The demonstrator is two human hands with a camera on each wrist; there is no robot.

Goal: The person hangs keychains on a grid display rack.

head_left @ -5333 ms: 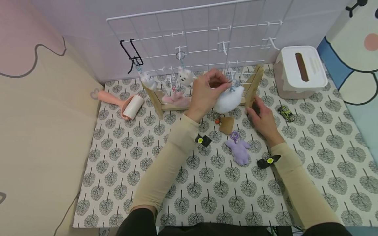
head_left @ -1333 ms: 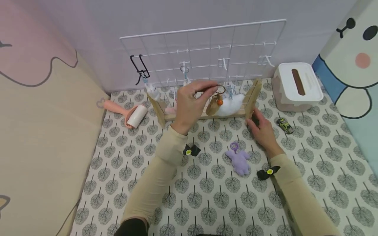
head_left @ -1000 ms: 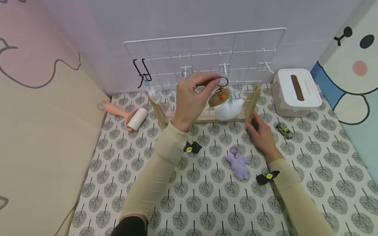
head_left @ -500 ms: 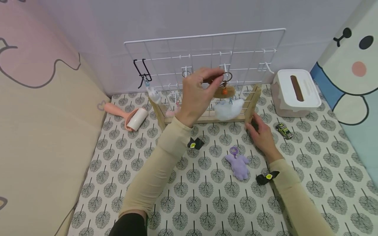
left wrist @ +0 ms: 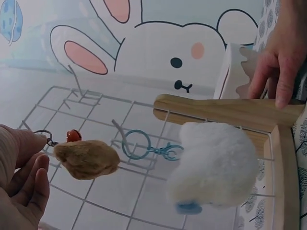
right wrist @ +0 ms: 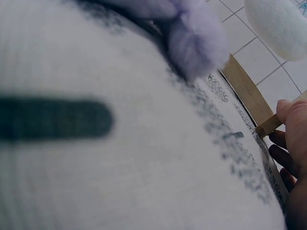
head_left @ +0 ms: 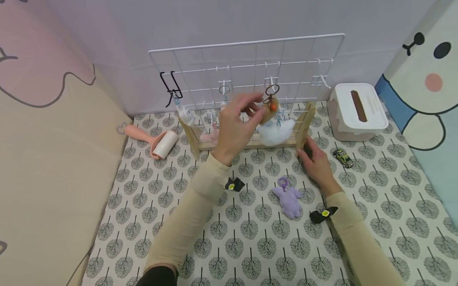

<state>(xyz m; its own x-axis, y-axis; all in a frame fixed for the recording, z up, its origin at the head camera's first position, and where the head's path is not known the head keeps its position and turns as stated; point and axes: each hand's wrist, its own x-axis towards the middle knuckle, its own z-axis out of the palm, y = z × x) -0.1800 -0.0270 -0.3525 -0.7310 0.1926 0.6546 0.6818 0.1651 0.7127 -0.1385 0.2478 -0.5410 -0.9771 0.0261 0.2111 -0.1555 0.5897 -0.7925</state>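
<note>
My left hand [head_left: 237,123] is beside a brown plush keychain [left wrist: 86,159] with an orange bell [head_left: 273,107]. Its thumb and index finger are parted, and the keychain's metal ring [head_left: 272,89] stands above them at a white hook [head_left: 271,81] on the wire rack. In the left wrist view the thumb overlaps the ring's edge. Below hangs a white fluffy plush [left wrist: 216,165] on a blue ring [left wrist: 135,144]. My right hand [head_left: 316,165] grips the foot of the rack's right wooden support [head_left: 305,125], thumb in front. A purple plush keychain [head_left: 289,201] lies on the table.
White and pink plush keychains [head_left: 185,114] hang at the rack's left, one from a black hook [head_left: 171,89]. A pink lint roller [head_left: 152,141] lies left. A tissue box [head_left: 358,111] and small toy car [head_left: 342,158] are at right.
My left hand picked up the brown keychain from the table and carried it to the hook; its fingers have since parted and dropped slightly left of the ring. The right hand stays put.
</note>
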